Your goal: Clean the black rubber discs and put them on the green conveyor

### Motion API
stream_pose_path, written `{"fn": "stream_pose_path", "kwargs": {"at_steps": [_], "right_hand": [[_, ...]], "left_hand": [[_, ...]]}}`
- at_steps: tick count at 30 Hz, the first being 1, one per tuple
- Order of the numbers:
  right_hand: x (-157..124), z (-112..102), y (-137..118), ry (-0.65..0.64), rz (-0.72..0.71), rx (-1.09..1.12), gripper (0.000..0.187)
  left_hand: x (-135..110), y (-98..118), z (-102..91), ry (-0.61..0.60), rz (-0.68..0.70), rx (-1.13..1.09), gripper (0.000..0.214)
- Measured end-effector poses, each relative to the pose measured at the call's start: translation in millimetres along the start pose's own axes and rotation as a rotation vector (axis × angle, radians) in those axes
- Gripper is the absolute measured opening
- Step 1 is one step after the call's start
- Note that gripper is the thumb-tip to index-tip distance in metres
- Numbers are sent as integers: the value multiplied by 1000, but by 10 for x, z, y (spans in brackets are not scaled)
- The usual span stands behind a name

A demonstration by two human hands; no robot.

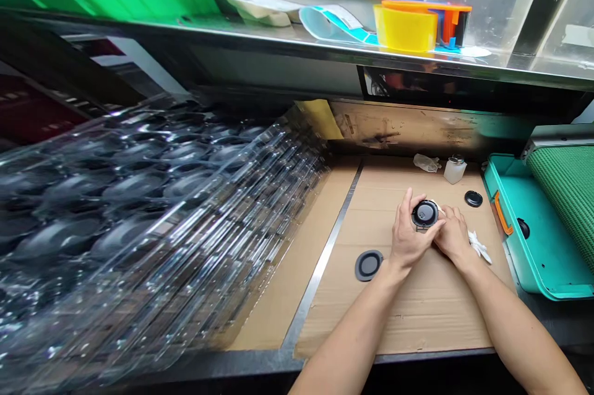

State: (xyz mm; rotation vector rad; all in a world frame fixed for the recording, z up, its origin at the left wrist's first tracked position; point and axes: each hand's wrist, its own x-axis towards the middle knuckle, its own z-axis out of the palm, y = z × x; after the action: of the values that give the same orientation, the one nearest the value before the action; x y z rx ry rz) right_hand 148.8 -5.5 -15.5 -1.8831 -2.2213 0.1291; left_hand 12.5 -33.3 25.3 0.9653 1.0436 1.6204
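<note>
Both hands were half closed: the left hand (pixel 408 237) gripped a round black part (pixel 424 214) over the cardboard (pixel 417 314), the right hand (pixel 453 235) cupped its side — a rubber ring (pixel 369 265) lay apart, clear trays (pixel 139 197) stacked full alongside.

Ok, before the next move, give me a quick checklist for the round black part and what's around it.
1. Round black part held up off the cardboard, left hand gripping it, right hand against it: ok.
2. Underside of the part: cannot tell, hidden by the hands.
3. Black rubber ring flat on the cardboard sheet: ok.
4. Small black disc flat on the cardboard: ok.
5. White cloth beside the right hand, not on the part: ok.
6. Contents of the clear plastic trays: cannot tell, blurred.
</note>
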Motion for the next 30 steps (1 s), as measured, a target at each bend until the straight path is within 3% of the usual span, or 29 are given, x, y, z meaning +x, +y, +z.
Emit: {"fn": "stream_pose_path", "kwargs": {"at_steps": [3,7,11,15,19,24,27,30], "right_hand": [[6,-13,8,-3,-1,8,42],[13,-10,13,-4,-5,-3,45],[21,6,17,11,-9,-13,43],[33,69,27,66,-24,1,38],[40,134,26,86,-34,22,36],[23,159,11,77,-31,55,34],[12,164,-1,76,-33,67,33],[4,159,-6,71,-41,85,32]], "left_hand": [[4,20,-12,-42,-14,-2,92],[21,30,-5,18,-87,-79,69],[61,-58,-46,-45,-30,-22,57],[280,-191,-236,-59,49,329,21],[761,-273,-486,-8,88,776,35],[1377,-332,-657,-217,28,1289,30],[1553,-314,-713,-301,-17,1401,22],[1589,-262,-728,-300,-35,1512,25]]}}
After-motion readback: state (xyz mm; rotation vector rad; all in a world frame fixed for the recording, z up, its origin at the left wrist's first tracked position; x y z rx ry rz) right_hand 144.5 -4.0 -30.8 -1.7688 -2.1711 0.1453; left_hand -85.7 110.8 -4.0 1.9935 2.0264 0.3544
